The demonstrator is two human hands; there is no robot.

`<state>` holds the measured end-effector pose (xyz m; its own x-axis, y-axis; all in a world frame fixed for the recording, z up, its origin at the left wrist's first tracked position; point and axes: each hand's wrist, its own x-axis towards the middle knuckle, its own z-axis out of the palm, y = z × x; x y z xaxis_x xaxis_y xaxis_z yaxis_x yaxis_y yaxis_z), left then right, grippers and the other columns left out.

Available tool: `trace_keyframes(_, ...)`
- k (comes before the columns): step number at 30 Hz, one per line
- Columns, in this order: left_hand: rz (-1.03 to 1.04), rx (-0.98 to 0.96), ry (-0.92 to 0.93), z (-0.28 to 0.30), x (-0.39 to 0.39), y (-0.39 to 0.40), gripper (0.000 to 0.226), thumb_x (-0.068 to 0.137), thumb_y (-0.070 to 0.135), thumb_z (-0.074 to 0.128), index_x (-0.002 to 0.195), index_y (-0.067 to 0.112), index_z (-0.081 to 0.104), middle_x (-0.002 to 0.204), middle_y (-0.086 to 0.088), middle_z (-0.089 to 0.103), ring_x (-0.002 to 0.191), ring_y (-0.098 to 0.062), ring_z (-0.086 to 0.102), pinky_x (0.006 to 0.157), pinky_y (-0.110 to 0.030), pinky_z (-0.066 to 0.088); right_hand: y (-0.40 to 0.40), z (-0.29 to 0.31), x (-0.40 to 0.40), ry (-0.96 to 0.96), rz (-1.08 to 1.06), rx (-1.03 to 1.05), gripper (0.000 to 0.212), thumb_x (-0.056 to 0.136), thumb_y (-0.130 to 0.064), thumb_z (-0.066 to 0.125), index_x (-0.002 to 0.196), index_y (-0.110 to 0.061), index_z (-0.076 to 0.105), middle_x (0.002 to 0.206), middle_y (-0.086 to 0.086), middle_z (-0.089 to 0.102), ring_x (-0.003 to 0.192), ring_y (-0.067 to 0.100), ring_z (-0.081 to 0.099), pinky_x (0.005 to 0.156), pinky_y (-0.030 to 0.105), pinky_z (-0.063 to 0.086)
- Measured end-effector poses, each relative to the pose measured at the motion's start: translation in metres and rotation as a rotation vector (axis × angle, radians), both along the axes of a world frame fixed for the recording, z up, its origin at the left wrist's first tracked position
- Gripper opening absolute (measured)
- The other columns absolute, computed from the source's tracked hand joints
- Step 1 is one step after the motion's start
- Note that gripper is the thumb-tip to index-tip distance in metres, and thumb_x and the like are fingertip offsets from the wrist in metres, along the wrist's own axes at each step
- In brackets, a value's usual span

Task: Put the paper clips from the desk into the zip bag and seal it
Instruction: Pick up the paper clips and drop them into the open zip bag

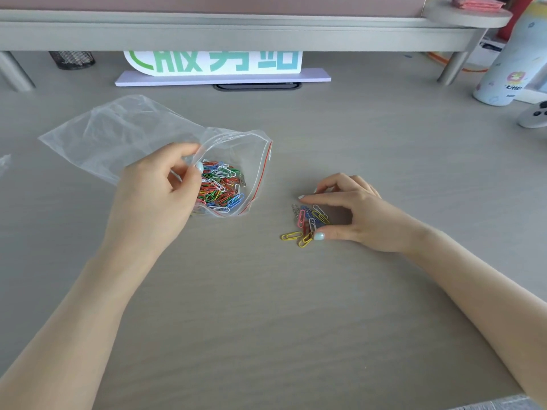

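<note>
left hand [157, 190] pinches the near lip of the zip bag [124, 137] between thumb and curled fingers, holding the mouth apart; right hand [352, 214] lies on the table [266, 306] with thumb and forefinger spread wide around the loose paper clips [305, 223], fingertips down on the surface, gripping nothing that i can make out.

the bag lies flat, left of centre, its long axis running from the far left corner toward the near right, the mouth with its red seal line [262, 176] facing right toward the loose clips. a heap of coloured clips [220, 186] sits just inside the mouth. the loose clips form a small cluster right of the bag and apart from it, mostly lying lengthwise away from the person, with two yellow ones at the near edge angled sideways.

farther back a white sign with green characters [213, 62] stands on a pale base under a grey shelf riser [236, 31]. a black mesh cup [72, 59] sits far left, a printed bottle [512, 60] far right, a white controller [534, 115] beside it. nothing lies between the bag mouth and the clips.
</note>
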<state>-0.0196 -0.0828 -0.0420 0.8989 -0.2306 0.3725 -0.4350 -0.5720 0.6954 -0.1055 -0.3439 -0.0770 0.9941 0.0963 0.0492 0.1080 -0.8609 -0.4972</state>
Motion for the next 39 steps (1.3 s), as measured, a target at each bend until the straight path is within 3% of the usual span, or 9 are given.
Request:
trace_keyframes(6,-0.004,0.009,-0.004,-0.001,0.000,0.001,0.024,0.089,0.016,0.052,0.107,0.026,0.064,0.069,0.006,0.062,0.061,-0.007,0.053,0.049,-0.008,0.034,0.002,0.000,0.003,0.034,0.080,-0.005,0.042,0.071,-0.060,0.058,0.112,-0.061,0.045,0.109,-0.023,0.039,0.104,0.000,0.034,0.098,0.008,0.015)
trace_keyframes(10,-0.002,0.011,-0.006,-0.001,0.001,0.000,0.023,0.089,0.016,0.052,0.105,0.026,0.064,0.069,0.005,0.062,0.061,-0.010,0.054,0.049,-0.009,0.034,0.006,0.003,0.004,0.059,0.106,0.146,0.033,0.081,-0.030,0.068,0.113,-0.036,0.062,0.104,-0.013,0.045,0.095,0.006,0.047,0.087,0.015,0.035)
trace_keyframes(16,0.001,0.014,0.000,0.000,-0.001,0.000,0.024,0.089,0.015,0.052,0.107,0.025,0.064,0.069,0.007,0.061,0.062,-0.009,0.054,0.050,-0.007,0.034,0.010,0.005,0.002,0.040,0.103,0.196,0.023,0.082,-0.020,0.066,0.104,-0.026,0.069,0.094,-0.011,0.048,0.082,0.007,0.050,0.073,0.009,0.037)
trace_keyframes(24,0.004,0.007,0.005,0.002,-0.001,0.000,0.026,0.088,0.014,0.052,0.110,0.023,0.064,0.072,0.009,0.063,0.066,-0.008,0.054,0.050,-0.005,0.033,0.015,0.006,-0.002,-0.002,0.077,0.238,0.018,0.082,-0.011,0.067,0.096,-0.021,0.071,0.094,-0.006,0.055,0.083,0.012,0.057,0.080,0.030,0.048)
trace_keyframes(29,0.007,0.004,0.006,0.003,-0.002,0.000,0.026,0.088,0.014,0.052,0.110,0.023,0.064,0.071,0.008,0.062,0.064,-0.010,0.053,0.051,-0.007,0.034,0.018,0.007,-0.008,0.012,0.053,0.239,0.023,0.083,-0.013,0.066,0.102,-0.026,0.069,0.099,-0.007,0.053,0.085,0.012,0.055,0.078,0.022,0.045)
trace_keyframes(32,0.014,0.000,0.003,0.004,-0.002,0.001,0.026,0.088,0.015,0.052,0.109,0.023,0.064,0.071,0.008,0.062,0.062,-0.005,0.053,0.051,-0.007,0.034,0.023,0.010,-0.013,-0.075,-0.103,0.217,0.020,0.081,-0.025,0.067,0.101,-0.026,0.066,0.098,-0.012,0.050,0.081,0.006,0.054,0.072,0.015,0.042)
trace_keyframes(35,0.011,-0.001,0.002,0.004,-0.002,0.000,0.026,0.087,0.014,0.053,0.109,0.023,0.065,0.072,0.008,0.063,0.059,-0.003,0.053,0.050,-0.007,0.034,0.030,0.015,-0.019,-0.128,-0.337,0.047,0.030,0.077,-0.046,0.064,0.094,-0.022,0.064,0.093,-0.011,0.051,0.079,0.007,0.055,0.061,0.014,0.037)
trace_keyframes(39,0.003,-0.006,0.002,0.004,-0.003,0.000,0.025,0.087,0.013,0.052,0.106,0.023,0.065,0.069,0.006,0.063,0.058,-0.004,0.054,0.050,-0.008,0.035,0.047,0.013,-0.024,-0.072,-0.284,-0.136,0.047,0.069,-0.061,0.062,0.100,-0.026,0.064,0.094,-0.008,0.048,0.084,0.013,0.049,0.066,0.023,0.033)
